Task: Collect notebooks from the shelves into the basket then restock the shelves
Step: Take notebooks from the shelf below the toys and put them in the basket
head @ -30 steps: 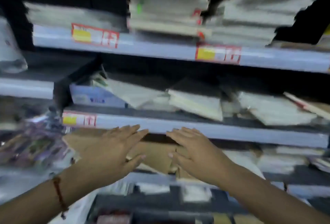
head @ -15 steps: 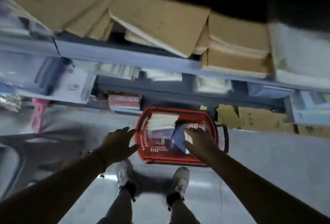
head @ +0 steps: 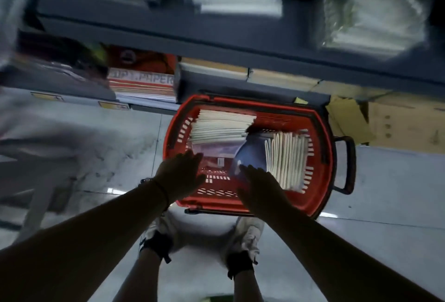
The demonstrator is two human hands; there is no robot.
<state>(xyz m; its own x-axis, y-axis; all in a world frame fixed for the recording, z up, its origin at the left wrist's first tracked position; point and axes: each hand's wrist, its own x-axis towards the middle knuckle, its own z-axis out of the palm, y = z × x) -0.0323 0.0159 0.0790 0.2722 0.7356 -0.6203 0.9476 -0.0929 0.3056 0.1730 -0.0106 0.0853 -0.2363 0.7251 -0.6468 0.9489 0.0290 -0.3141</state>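
A red plastic basket (head: 320, 157) stands on the floor in front of my feet. Inside it lie a stack of notebooks (head: 221, 126) at the far left, a second stack of notebooks (head: 286, 159) on edge at the right, and a dark blue notebook (head: 252, 155) between them. My left hand (head: 179, 176) reaches over the basket's near left side with straight fingers and holds nothing. My right hand (head: 260, 187) is stretched over the near middle, fingertips close to the blue notebook, also holding nothing.
Grey shelves (head: 216, 44) rise behind the basket, blurred. A pack of copy paper (head: 142, 82) sits on the lowest shelf at the left. Brown cardboard boxes (head: 395, 118) stand at the right. The basket's black handle (head: 346, 164) sticks out to the right. Grey floor (head: 397, 193) surrounds it.
My view dropped from the shelves of brown notebooks to the basket on the floor. Both hands left the shelf and came down over the basket.
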